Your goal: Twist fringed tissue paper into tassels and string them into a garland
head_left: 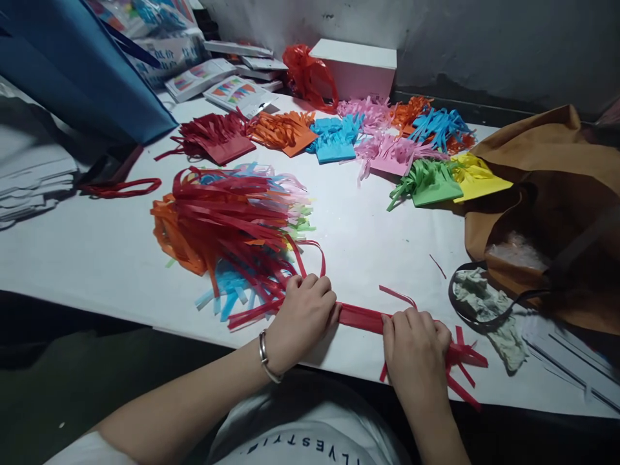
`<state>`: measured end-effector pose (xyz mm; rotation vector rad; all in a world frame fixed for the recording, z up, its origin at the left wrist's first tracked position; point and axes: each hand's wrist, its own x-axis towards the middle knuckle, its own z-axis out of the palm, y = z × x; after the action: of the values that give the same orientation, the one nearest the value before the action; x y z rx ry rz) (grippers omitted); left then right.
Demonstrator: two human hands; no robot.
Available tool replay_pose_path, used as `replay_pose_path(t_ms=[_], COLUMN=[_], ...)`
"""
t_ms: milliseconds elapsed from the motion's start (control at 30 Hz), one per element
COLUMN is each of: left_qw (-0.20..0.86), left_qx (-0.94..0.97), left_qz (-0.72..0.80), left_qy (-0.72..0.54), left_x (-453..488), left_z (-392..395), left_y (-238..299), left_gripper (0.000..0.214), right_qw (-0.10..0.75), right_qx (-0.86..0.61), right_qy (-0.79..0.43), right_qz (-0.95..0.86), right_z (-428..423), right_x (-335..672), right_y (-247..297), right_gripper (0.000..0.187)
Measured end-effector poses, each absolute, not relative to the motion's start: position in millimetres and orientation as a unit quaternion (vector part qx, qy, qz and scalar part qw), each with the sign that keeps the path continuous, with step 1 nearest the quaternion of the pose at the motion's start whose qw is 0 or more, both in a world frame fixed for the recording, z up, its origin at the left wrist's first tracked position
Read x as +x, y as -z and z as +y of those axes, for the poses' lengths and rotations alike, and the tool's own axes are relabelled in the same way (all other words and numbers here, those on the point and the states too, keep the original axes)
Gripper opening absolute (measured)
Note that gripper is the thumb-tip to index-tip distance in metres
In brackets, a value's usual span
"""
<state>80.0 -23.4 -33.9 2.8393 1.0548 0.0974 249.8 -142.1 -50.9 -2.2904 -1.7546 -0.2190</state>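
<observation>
A red tissue-paper tassel (361,318) stretches sideways near the table's front edge, its middle rolled flat and its cut strips fanning out at both ends. My left hand (306,309), with a silver bangle at the wrist, is closed around its left part. The right part is gripped by my right hand (415,345), fingers curled over the top. Left of my hands lies a pile of finished-looking tassels (232,219) in red, orange, blue, pink and green; the red strips by my left hand overlap its edge. My palms hide parts of the held tassel.
Folded fringed paper bundles run along the back, from red (225,142) to yellow (482,179). Behind them stand a white box (358,68) and flat packets (237,93). A brown bag (557,174) and crumpled pale cloth (489,310) are right; a blue bag (97,71) is left.
</observation>
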Motion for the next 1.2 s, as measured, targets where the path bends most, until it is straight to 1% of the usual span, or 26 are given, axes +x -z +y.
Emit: replay_pose_path(t_ms=[67, 133, 167, 200, 267, 367, 433, 467, 500, 533, 600, 667, 767, 867, 1000, 1067, 1133, 1200], left_qw=[0.042, 0.04, 0.041, 0.045, 0.053, 0.077, 0.094, 0.102, 0.109, 0.117, 0.137, 0.158, 0.174, 0.152, 0.08, 0.063, 0.062, 0.073], left_qx=[0.935, 0.937, 0.938, 0.938, 0.937, 0.94, 0.948, 0.953, 0.957, 0.959, 0.958, 0.952, 0.945, 0.944, 0.945, 0.945, 0.946, 0.946], left_qz=[0.351, 0.346, 0.344, 0.343, 0.344, 0.324, 0.273, 0.241, 0.214, 0.198, 0.191, 0.206, 0.233, 0.267, 0.312, 0.317, 0.314, 0.313], left_qy=[-0.012, -0.005, -0.004, -0.004, -0.013, -0.079, -0.134, -0.153, -0.162, -0.164, -0.163, -0.16, -0.149, -0.123, -0.064, -0.043, -0.037, -0.051], left_x=[84.8, 86.5, 86.3, 85.5, 83.0, 77.7, 74.8, 73.8, 73.1, 72.6, 71.7, 70.2, 67.6, 69.1, 78.9, 83.6, 85.9, 85.5], left_z=[-21.4, -19.7, -19.1, -18.8, -18.9, -20.9, -22.8, -23.7, -24.3, -24.7, -24.7, -24.2, -24.3, -25.7, -25.7, -24.3, -23.0, -22.4], left_y=[33.1, 32.3, 32.1, 32.0, 32.0, 32.9, 34.5, 35.7, 37.3, 38.9, 41.8, 43.3, 41.9, 38.5, 34.2, 32.9, 32.6, 33.4], left_gripper=[0.028, 0.029, 0.029, 0.029, 0.028, 0.018, 0.021, 0.016, 0.008, 0.006, 0.015, 0.017, 0.019, 0.023, 0.023, 0.02, 0.017, 0.014], right_qw=[0.126, 0.173, 0.202, 0.23, 0.26, 0.262, 0.278, 0.287, 0.29, 0.285, 0.259, 0.239, 0.255, 0.264, 0.229, 0.22, 0.239, 0.267], right_qx=[-0.795, -0.772, -0.747, -0.717, -0.662, -0.643, -0.647, -0.647, -0.647, -0.648, -0.65, -0.654, -0.661, -0.686, -0.753, -0.774, -0.76, -0.717], right_qy=[0.109, 0.137, 0.134, 0.119, 0.073, 0.048, 0.041, 0.036, 0.032, 0.026, 0.016, 0.014, 0.018, 0.022, 0.055, 0.076, 0.09, 0.077], right_qz=[-0.583, -0.596, -0.618, -0.647, -0.699, -0.718, -0.709, -0.706, -0.704, -0.706, -0.714, -0.717, -0.706, -0.677, -0.615, -0.589, -0.598, -0.639], right_z=[-137.8, -136.7, -136.9, -137.5, -138.3, -137.5, -136.2, -135.7, -135.5, -135.6, -137.3, -140.6, -146.5, -150.2, -148.9, -146.8, -144.7, -142.6], right_x=[249.1, 247.3, 245.9, 244.4, 241.5, 238.7, 237.4, 236.6, 235.7, 234.9, 234.7, 237.9, 247.3, 252.8, 245.9, 240.1, 235.2, 231.7], right_y=[50.3, 50.0, 50.1, 50.5, 51.7, 52.8, 52.1, 51.6, 51.2, 51.0, 51.6, 53.0, 54.3, 53.5, 50.1, 47.7, 45.8, 45.5], right_gripper=[0.02, 0.01, 0.008, 0.009, 0.013, 0.017, 0.015, 0.013, 0.011, 0.01, 0.012, 0.015, 0.015, 0.014, 0.015, 0.012, 0.01, 0.014])
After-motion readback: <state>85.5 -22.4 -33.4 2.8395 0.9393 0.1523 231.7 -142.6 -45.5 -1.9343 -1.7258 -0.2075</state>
